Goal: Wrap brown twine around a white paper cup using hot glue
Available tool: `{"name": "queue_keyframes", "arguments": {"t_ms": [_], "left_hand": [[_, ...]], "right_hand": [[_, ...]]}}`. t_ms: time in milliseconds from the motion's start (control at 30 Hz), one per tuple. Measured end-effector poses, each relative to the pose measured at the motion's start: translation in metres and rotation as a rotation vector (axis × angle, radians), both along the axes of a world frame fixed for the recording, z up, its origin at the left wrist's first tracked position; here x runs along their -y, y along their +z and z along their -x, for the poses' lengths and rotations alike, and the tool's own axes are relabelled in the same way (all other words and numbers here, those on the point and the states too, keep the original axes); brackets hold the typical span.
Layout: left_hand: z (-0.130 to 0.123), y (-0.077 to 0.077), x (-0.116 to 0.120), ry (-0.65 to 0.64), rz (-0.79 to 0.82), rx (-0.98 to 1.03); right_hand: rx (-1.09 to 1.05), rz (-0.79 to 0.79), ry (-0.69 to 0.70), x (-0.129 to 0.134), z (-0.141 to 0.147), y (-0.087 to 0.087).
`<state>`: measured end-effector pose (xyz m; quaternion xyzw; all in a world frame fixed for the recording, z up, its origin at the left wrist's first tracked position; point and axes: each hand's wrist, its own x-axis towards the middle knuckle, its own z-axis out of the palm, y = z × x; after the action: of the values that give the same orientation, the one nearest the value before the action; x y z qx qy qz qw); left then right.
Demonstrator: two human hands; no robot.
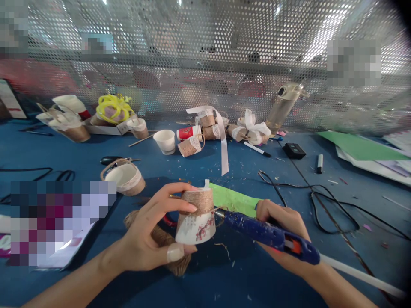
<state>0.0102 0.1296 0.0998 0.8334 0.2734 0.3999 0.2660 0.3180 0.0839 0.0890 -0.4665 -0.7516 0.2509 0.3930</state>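
My left hand [160, 226] grips a paper cup [195, 229] turned upside down, fingers on its upper part and the thumb near its rim. Twine wraps the upper half of the cup; the lower half is white with a printed blossom branch. In my right hand [285, 226] is a blue glue gun [257, 229], its metal nozzle touching or very near the cup's right side at the twine edge. A white glue stick [359, 273] sticks out of its back. A twine bundle [176, 261] lies beneath my left hand. Green paper [234, 199] lies behind the nozzle.
A twine-handled basket [125, 179] stands behind my left hand. Farther back are a white cup [165, 142], several twine-wrapped cups and a clear bottle [284, 107] by the perforated metal screen. A black cable [316, 209] loops at the right. Paper sheets [362, 147] lie back right.
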Motion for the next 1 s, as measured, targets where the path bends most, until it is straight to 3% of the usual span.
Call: {"name": "queue_keyframes", "arguments": {"t_ms": [233, 633, 1000], "left_hand": [[-0.0001, -0.0013, 0.0006, -0.008, -0.075, -0.133], [0.0005, -0.0007, 0.0021, -0.011, 0.055, 0.062], [0.0034, -0.0021, 0.0024, -0.072, 0.127, 0.087]], "right_hand": [[0.004, -0.037, 0.017, 0.0025, 0.0090, 0.0057], [-0.033, 0.015, -0.003, -0.0009, 0.0050, 0.0042], [-0.104, 0.073, 0.008, 0.0011, 0.0042, 0.0019]]}}
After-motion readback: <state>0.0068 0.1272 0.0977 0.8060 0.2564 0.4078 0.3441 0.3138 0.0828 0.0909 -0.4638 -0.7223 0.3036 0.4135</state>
